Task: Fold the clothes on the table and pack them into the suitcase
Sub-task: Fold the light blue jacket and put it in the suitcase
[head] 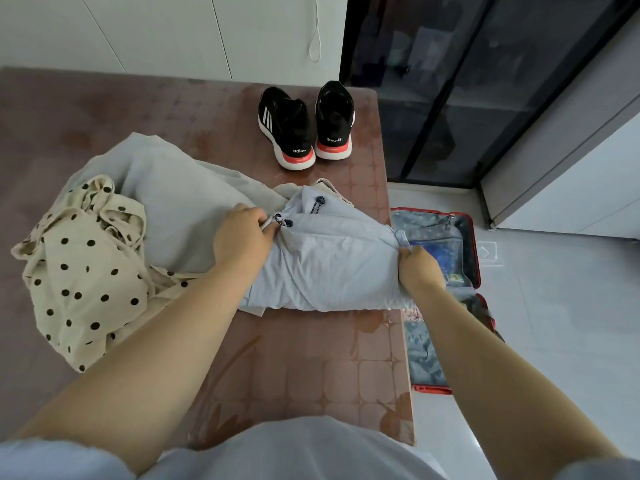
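A light blue garment with dark drawstrings lies folded into a thick bundle at the table's right edge. My left hand grips its left end near the drawstring. My right hand pinches its right end, which hangs over the table edge. A cream polka-dot garment lies crumpled at the left, and a pale grey-beige garment is spread behind it. The red suitcase lies open on the floor to the right of the table, partly hidden by my right arm.
A pair of black sneakers stands at the table's far right. The brown patterned table ends just left of the suitcase. A dark glass cabinet stands beyond, and grey tiled floor lies around the suitcase.
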`<state>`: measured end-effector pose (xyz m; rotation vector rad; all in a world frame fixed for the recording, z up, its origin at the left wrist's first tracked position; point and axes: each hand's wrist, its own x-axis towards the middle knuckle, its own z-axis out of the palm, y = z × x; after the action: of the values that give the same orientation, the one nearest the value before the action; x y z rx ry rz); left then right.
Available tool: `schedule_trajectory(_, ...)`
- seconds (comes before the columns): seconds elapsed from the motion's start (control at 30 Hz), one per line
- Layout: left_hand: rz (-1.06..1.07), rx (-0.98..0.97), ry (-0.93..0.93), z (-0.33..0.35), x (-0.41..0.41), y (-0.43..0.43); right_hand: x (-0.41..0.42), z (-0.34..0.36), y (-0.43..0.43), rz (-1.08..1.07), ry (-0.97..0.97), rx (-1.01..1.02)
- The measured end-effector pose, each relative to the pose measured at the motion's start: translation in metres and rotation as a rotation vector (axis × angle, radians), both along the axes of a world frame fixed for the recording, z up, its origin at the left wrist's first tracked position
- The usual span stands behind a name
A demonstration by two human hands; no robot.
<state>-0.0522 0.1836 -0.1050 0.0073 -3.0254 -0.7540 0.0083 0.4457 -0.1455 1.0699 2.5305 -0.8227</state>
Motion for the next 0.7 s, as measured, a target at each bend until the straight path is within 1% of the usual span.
schedule_trajectory(0.03,-0.021,-0.007,0.031,-0.001,-0.004,0.002,-0.002,-0.001,0.003,0.012,-0.02,-0.007)
schedule_trajectory(0.07,-0.026,-0.004,0.01,-0.003,-0.007,0.003,-0.003,-0.002,0.005,0.028,-0.03,-0.017)
schedule_trajectory(0.17,0.021,0.011,-0.181,-0.011,-0.012,0.007,-0.004,-0.002,0.009,0.063,-0.026,-0.053)
schedule_trajectory(0.2,0.037,-0.001,-0.214,-0.012,-0.013,0.007,-0.004,-0.002,0.008,0.066,-0.02,-0.055)
schedule_trajectory(0.3,0.065,-0.025,-0.221,-0.013,-0.015,0.005,-0.001,0.001,0.006,0.054,0.03,-0.064)
schedule_trajectory(0.4,0.077,-0.025,-0.201,-0.008,-0.019,0.004,0.005,0.009,0.0,0.027,0.116,-0.187)
schedule_trajectory(0.5,0.092,-0.007,-0.184,-0.01,-0.025,0.003,0.003,0.011,-0.007,0.016,0.077,-0.236)
schedule_trajectory(0.57,0.107,0.048,-0.189,-0.013,-0.021,0.004,0.003,0.007,-0.008,-0.028,0.004,-0.247)
schedule_trajectory(0.63,0.132,0.19,-0.212,-0.015,-0.014,0.004,0.007,0.002,-0.004,-0.021,-0.02,-0.221)
schedule_trajectory(0.7,0.184,0.344,-0.282,-0.01,-0.002,0.003,0.01,-0.001,0.004,-0.026,-0.002,-0.219)
